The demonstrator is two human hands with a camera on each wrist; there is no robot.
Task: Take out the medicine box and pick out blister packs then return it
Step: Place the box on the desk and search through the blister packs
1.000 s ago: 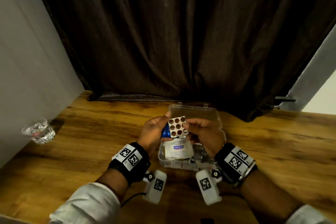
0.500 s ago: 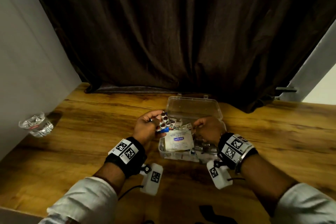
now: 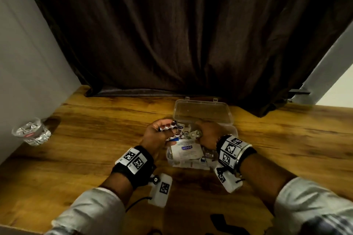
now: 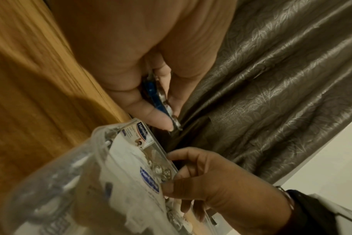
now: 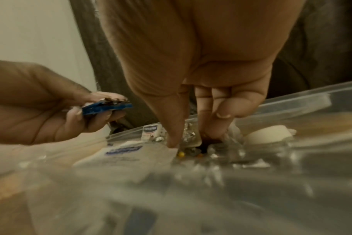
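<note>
The clear medicine box (image 3: 232, 131) sits open on the wooden table, its lid (image 3: 202, 112) tilted back. My left hand (image 3: 166, 131) hovers at the box's left edge. It grips a small stack of blister packs (image 3: 169, 127), one with brown pills over a blue one (image 5: 104, 108). My right hand (image 3: 200, 133) reaches down into the box. Its thumb and fingers (image 5: 209, 127) pinch a silver blister pack (image 3: 193, 135) among the contents. A white sachet (image 3: 188, 149) with a blue label lies on top of the other items.
A glass of water (image 3: 31, 131) stands at the far left by the wall. A dark curtain (image 3: 191, 34) hangs right behind the box. A white tape roll (image 5: 267, 135) lies inside the box to the right of my fingers.
The brown-pill pack passed from both hands to my left hand alone. My right hand dropped into the box and took hold of a silver pack.
</note>
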